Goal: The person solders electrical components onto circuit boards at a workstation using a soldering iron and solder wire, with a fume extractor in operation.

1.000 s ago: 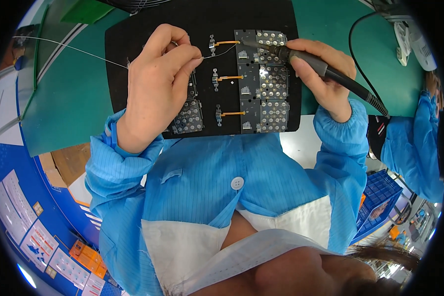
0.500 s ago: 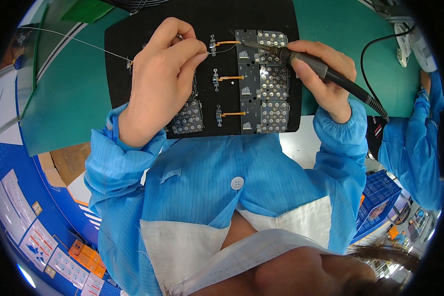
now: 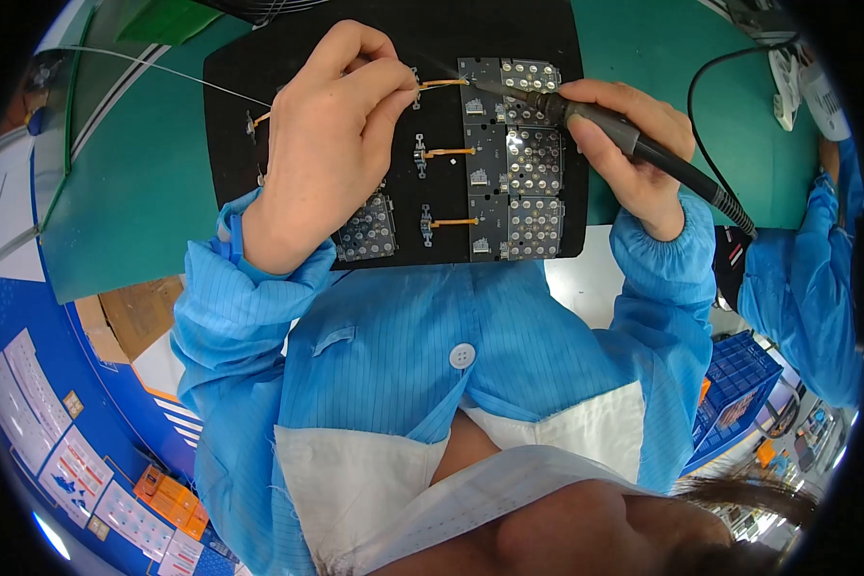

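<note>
My left hand (image 3: pixel 341 144) is closed in a pinch on a thin solder wire (image 3: pixel 178 77), whose tail runs off to the far left. Its fingertips are beside the top orange flex cable (image 3: pixel 442 84) and partly cover the small metal part at that cable's left end. My right hand (image 3: pixel 634 144) grips a black soldering iron (image 3: pixel 600 123). The iron's tip points left, at the joint where this cable meets the top circuit board (image 3: pixel 480 96). Below lie the middle board (image 3: pixel 483 158) and the bottom board (image 3: pixel 487 213), each with its own orange cable.
A black mat (image 3: pixel 518 29) on a green table (image 3: pixel 125 211) carries the boards. Another board (image 3: pixel 367 230) shows partly under my left wrist. The iron's black cord (image 3: pixel 706 106) loops at the right. A blue-sleeved person (image 3: pixel 797 259) is at the far right, above a blue crate (image 3: pixel 739 384).
My left hand has moved right and slightly away from me, bringing its fingertips closer to the joint. The wire stretch that showed before the fingers is no longer distinct. The iron stays nearly still.
</note>
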The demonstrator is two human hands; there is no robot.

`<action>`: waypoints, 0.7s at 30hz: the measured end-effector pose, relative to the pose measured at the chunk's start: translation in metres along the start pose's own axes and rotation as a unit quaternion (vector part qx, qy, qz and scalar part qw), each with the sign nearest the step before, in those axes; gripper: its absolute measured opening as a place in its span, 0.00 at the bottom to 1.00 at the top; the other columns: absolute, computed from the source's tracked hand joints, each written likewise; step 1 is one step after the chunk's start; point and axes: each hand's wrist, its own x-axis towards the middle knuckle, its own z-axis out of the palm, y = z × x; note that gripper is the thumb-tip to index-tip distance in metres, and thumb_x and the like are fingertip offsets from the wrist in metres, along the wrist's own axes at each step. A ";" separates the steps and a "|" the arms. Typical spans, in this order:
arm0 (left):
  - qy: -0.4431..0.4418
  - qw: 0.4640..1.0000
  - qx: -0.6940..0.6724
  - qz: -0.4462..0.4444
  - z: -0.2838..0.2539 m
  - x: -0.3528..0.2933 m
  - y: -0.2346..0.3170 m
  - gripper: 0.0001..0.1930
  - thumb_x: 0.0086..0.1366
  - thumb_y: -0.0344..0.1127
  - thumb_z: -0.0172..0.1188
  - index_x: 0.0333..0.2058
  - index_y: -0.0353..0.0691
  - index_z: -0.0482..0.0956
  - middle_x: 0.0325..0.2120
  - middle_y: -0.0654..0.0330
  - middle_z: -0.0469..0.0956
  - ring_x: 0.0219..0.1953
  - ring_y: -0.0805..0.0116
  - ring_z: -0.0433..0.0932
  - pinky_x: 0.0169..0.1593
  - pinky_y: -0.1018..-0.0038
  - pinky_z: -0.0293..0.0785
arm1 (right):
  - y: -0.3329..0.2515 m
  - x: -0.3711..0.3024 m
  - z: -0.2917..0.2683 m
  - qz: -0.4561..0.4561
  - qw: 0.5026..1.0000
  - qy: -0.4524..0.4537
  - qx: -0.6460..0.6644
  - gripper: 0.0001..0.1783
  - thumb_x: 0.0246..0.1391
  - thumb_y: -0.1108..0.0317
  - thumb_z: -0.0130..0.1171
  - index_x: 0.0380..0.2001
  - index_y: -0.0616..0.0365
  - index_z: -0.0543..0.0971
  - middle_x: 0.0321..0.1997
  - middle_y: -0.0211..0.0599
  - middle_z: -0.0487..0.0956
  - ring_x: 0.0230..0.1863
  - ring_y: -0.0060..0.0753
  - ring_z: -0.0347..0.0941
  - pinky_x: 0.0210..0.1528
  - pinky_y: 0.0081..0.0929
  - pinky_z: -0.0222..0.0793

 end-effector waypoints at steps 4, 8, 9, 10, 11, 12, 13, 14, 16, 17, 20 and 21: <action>0.027 0.999 -0.015 0.014 0.005 0.004 -0.004 0.03 0.55 0.23 0.62 0.30 0.34 0.79 0.32 0.59 0.72 0.26 0.66 0.76 0.30 0.74 0.72 | -0.001 0.000 0.002 -0.004 1.000 0.009 -0.010 0.12 0.47 0.70 0.65 0.37 0.62 0.82 0.29 0.40 0.82 0.27 0.30 0.79 0.29 0.20 0.72; -0.005 0.998 -0.041 -0.049 0.019 0.007 -0.005 0.09 0.53 0.25 0.67 0.34 0.34 0.80 0.30 0.63 0.69 0.20 0.78 0.60 0.23 0.80 0.58 | -0.002 0.000 0.004 -0.009 1.000 0.014 -0.004 0.12 0.47 0.71 0.65 0.37 0.62 0.82 0.29 0.40 0.82 0.27 0.29 0.79 0.29 0.20 0.72; -0.005 0.998 -0.041 -0.049 0.022 0.008 -0.006 0.09 0.53 0.25 0.67 0.34 0.34 0.80 0.30 0.63 0.69 0.20 0.78 0.60 0.23 0.80 0.58 | -0.002 0.000 0.004 -0.009 1.000 0.014 -0.004 0.12 0.47 0.71 0.65 0.37 0.62 0.82 0.29 0.40 0.82 0.27 0.29 0.79 0.29 0.20 0.72; 0.000 0.999 -0.036 -0.038 0.025 0.008 -0.007 0.09 0.52 0.25 0.68 0.33 0.34 0.80 0.29 0.63 0.69 0.20 0.78 0.61 0.23 0.80 0.59 | -0.002 0.000 0.003 -0.005 1.000 0.011 -0.002 0.12 0.47 0.71 0.65 0.37 0.62 0.82 0.29 0.40 0.82 0.27 0.29 0.79 0.29 0.20 0.72; 0.005 0.999 -0.031 -0.028 0.027 0.009 -0.009 0.09 0.51 0.25 0.68 0.33 0.34 0.81 0.29 0.64 0.68 0.20 0.78 0.61 0.24 0.80 0.59 | -0.002 0.000 0.003 -0.003 1.000 0.011 0.001 0.12 0.47 0.71 0.65 0.37 0.63 0.82 0.29 0.40 0.82 0.27 0.29 0.79 0.29 0.20 0.72; 0.005 0.999 -0.032 -0.028 0.029 0.009 -0.011 0.09 0.51 0.25 0.68 0.33 0.34 0.81 0.29 0.64 0.68 0.20 0.78 0.61 0.24 0.80 0.59 | -0.002 0.000 0.003 0.000 1.000 0.007 0.000 0.12 0.47 0.71 0.65 0.37 0.63 0.82 0.29 0.40 0.82 0.27 0.29 0.79 0.29 0.20 0.72; -0.005 0.999 -0.027 -0.023 0.030 0.010 -0.013 0.09 0.51 0.25 0.69 0.32 0.33 0.81 0.28 0.64 0.68 0.20 0.78 0.61 0.24 0.80 0.59 | -0.002 0.000 0.003 -0.005 1.000 0.005 -0.003 0.12 0.47 0.71 0.65 0.37 0.63 0.82 0.29 0.40 0.82 0.27 0.29 0.79 0.29 0.20 0.72; -0.014 0.999 -0.023 -0.017 0.030 0.010 -0.015 0.09 0.51 0.25 0.69 0.32 0.33 0.81 0.28 0.64 0.68 0.20 0.78 0.61 0.24 0.79 0.59 | -0.002 0.000 0.002 -0.012 1.000 0.006 -0.004 0.12 0.47 0.71 0.65 0.37 0.63 0.82 0.29 0.40 0.82 0.27 0.29 0.79 0.29 0.20 0.72; -0.015 0.999 -0.026 -0.023 0.033 0.010 -0.016 0.09 0.51 0.25 0.69 0.32 0.33 0.81 0.28 0.64 0.68 0.20 0.78 0.61 0.24 0.79 0.59 | -0.003 0.000 0.001 -0.007 1.000 -0.001 -0.005 0.12 0.47 0.71 0.65 0.37 0.63 0.82 0.29 0.40 0.82 0.27 0.29 0.79 0.29 0.19 0.72; -0.017 0.999 -0.030 -0.028 0.033 0.010 -0.017 0.08 0.51 0.25 0.69 0.31 0.33 0.81 0.28 0.64 0.68 0.20 0.78 0.61 0.24 0.79 0.59 | -0.003 0.000 0.001 -0.006 1.000 0.000 -0.005 0.12 0.47 0.71 0.65 0.37 0.63 0.82 0.29 0.40 0.82 0.27 0.29 0.79 0.28 0.19 0.72; -0.015 0.997 -0.048 -0.055 0.033 0.009 -0.017 0.08 0.51 0.25 0.69 0.31 0.33 0.82 0.27 0.64 0.68 0.19 0.78 0.61 0.23 0.79 0.59 | -0.003 0.000 0.002 -0.012 1.000 0.006 -0.008 0.12 0.47 0.71 0.65 0.37 0.63 0.82 0.29 0.40 0.82 0.27 0.29 0.79 0.28 0.19 0.72; -0.015 0.997 -0.048 -0.055 0.033 0.009 -0.017 0.08 0.51 0.25 0.69 0.31 0.33 0.82 0.27 0.64 0.68 0.19 0.78 0.61 0.23 0.79 0.59 | -0.003 0.000 0.003 -0.012 1.000 0.006 -0.008 0.12 0.47 0.71 0.65 0.37 0.63 0.82 0.29 0.40 0.82 0.27 0.29 0.79 0.28 0.19 0.72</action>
